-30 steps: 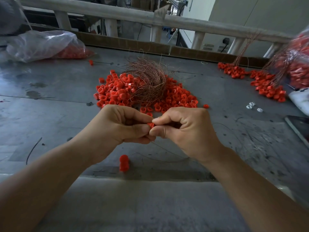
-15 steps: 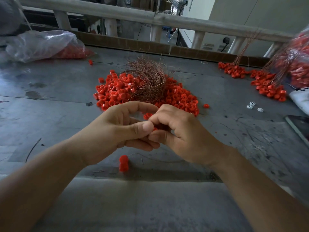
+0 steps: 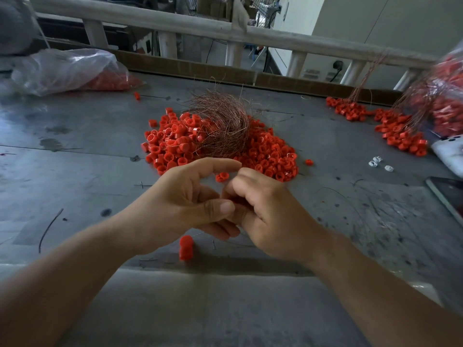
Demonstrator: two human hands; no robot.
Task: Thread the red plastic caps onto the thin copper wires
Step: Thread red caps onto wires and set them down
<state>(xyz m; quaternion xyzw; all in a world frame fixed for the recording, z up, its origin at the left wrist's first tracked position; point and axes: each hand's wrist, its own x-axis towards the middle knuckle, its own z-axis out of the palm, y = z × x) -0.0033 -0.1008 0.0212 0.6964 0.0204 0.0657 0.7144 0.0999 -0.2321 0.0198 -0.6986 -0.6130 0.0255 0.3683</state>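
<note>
My left hand (image 3: 185, 204) and my right hand (image 3: 268, 216) meet low over the grey table (image 3: 75, 176), fingertips pressed together. My left thumb lies against the curled right fingers, and my left index finger reaches over to the right knuckle. The red cap they pinch is hidden between them. A thin copper wire (image 3: 200, 234) runs from under my left fingers down to a short stack of threaded red caps (image 3: 186, 247). Behind the hands lies a pile of loose red caps (image 3: 270, 154) with a tangled copper wire bundle (image 3: 223, 126) on top.
A plastic bag of caps (image 3: 70, 71) lies at the far left. Finished wired caps (image 3: 398, 131) and another bag (image 3: 448, 106) sit at the right. A phone (image 3: 448, 194) lies at the right edge, with small white parts (image 3: 375, 161) nearby. A wooden rail (image 3: 200, 26) bounds the far side.
Both hands have drawn closer together and turned inward. The red cap seen between the fingertips earlier is now covered. My left index finger has straightened.
</note>
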